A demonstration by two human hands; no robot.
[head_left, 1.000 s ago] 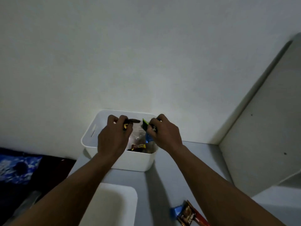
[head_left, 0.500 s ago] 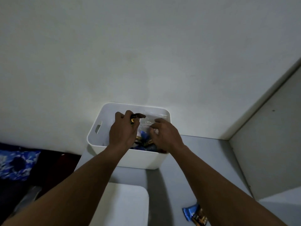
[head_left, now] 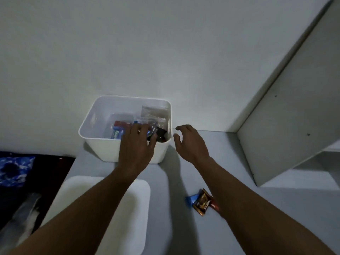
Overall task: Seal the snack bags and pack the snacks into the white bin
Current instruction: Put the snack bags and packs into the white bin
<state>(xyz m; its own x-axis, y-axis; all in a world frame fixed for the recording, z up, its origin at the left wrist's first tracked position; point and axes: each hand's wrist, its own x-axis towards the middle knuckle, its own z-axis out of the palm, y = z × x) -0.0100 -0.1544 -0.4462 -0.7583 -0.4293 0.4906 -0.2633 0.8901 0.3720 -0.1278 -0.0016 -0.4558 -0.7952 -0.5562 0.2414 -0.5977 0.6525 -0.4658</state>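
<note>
Lying on table (head_left: 220, 142): brown wrapper (head_left: 202, 202), lettering blurred.

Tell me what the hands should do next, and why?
Probably the right hand should reach for the brown snack packet lying on the table beside its forearm. That hand is open and empty just outside the white bin, and this packet and a blue packet are not yet packed.
</note>
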